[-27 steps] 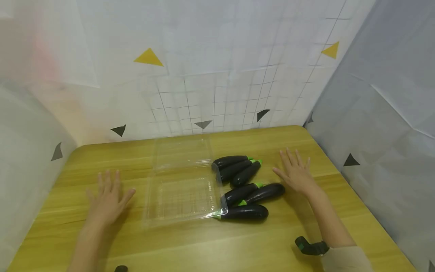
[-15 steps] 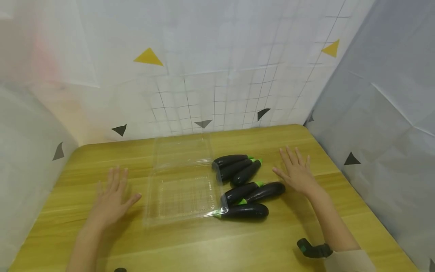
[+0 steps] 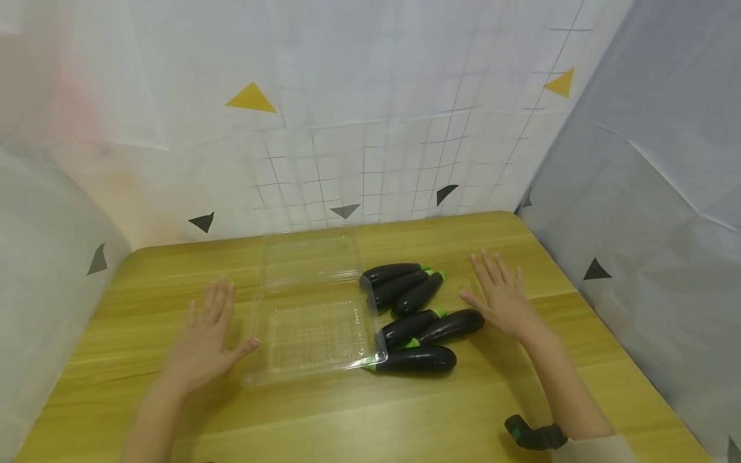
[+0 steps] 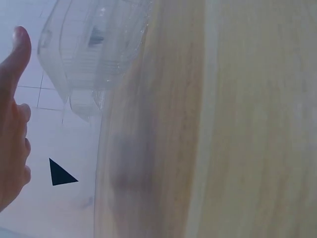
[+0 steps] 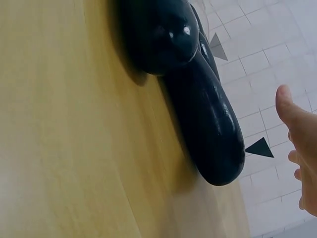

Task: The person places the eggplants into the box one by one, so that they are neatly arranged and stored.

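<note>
A clear plastic clamshell box (image 3: 315, 370) lies with its lid folded back on the wooden table, and it shows in the left wrist view as a clear box (image 4: 94, 54). Several dark eggplants (image 3: 417, 359) with green stems lie along its right side; the right wrist view shows one eggplant (image 5: 208, 124) close up. My left hand (image 3: 202, 347) is just left of the box, fingers straight and thumb spread toward it, holding nothing. To the right of the eggplants, my right hand (image 3: 503, 299) is spread with straight fingers and grips nothing.
The wooden table (image 3: 347, 424) ends at a white back wall (image 3: 370, 96) marked with grid lines and triangles. A grey side wall (image 3: 666, 193) rises along the right edge. A dark wrist device (image 3: 532, 434) sits on the right forearm.
My left hand has moved right, closer to the clear box. The right hand has hardly moved; the eggplants and box lie where they were.
</note>
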`<action>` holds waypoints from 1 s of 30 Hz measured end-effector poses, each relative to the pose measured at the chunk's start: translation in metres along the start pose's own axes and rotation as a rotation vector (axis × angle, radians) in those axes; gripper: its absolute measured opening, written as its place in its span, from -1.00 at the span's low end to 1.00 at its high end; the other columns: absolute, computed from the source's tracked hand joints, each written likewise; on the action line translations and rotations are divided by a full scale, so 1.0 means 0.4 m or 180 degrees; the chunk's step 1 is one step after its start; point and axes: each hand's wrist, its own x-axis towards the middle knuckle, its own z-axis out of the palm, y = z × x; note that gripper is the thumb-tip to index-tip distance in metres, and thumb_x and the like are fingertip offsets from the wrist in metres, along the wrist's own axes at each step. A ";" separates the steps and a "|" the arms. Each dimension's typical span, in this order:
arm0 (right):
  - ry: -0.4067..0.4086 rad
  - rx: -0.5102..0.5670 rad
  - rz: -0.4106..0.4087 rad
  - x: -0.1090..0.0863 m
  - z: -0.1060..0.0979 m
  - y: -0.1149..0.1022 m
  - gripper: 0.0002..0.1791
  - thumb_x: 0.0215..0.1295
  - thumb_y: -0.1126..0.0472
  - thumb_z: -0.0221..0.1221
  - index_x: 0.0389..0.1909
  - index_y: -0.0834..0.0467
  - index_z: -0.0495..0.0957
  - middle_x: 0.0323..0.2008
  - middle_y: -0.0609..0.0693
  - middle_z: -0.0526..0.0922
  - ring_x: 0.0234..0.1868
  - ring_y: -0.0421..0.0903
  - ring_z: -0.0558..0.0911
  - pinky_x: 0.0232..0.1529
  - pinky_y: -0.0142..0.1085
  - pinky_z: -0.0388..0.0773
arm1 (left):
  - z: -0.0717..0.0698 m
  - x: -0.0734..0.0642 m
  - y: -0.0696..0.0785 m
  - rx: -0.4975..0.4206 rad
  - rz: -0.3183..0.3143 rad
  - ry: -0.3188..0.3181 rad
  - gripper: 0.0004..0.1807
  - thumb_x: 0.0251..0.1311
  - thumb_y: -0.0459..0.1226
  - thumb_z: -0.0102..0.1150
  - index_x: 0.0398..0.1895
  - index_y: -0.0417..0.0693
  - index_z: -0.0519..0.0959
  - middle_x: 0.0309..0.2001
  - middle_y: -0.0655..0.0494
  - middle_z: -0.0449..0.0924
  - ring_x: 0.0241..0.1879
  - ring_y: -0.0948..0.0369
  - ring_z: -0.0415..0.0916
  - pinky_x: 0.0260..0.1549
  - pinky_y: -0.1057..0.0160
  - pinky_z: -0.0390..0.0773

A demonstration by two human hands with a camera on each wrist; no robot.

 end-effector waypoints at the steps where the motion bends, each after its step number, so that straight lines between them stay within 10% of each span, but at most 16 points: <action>1: 0.0007 0.0013 -0.0012 -0.002 0.001 -0.002 -0.12 0.45 -0.20 -0.10 0.54 0.10 -0.32 0.50 0.28 -0.24 0.47 0.25 -0.36 0.25 0.35 -0.56 | 0.001 0.001 0.004 -0.0005 0.0007 -0.0016 0.15 0.21 0.20 0.09 0.51 -0.25 -0.35 0.51 -0.02 -0.61 0.47 0.02 -0.60 0.37 -0.08 -0.51; 19: 0.0261 0.0027 -0.0536 -0.004 -0.012 -0.053 -0.08 0.39 -0.16 0.05 0.54 0.05 -0.24 0.52 0.13 -0.20 0.50 0.16 -0.25 0.36 0.24 -0.43 | 0.036 -0.009 0.056 -0.0235 0.0135 -0.0236 0.21 0.14 0.19 0.19 0.50 -0.28 -0.32 0.52 -0.11 -0.53 0.49 -0.03 -0.44 0.38 -0.13 -0.35; 30: 0.0527 0.0105 -0.0741 -0.002 -0.012 -0.073 -0.03 0.22 -0.17 0.23 0.53 0.03 -0.04 0.40 0.16 0.20 0.37 0.20 0.18 0.31 0.18 0.07 | 0.040 -0.021 0.073 -0.0443 0.0053 -0.0386 0.26 0.08 0.23 0.22 0.51 -0.26 -0.32 0.52 -0.12 -0.49 0.47 -0.11 -0.26 0.33 -0.27 -0.11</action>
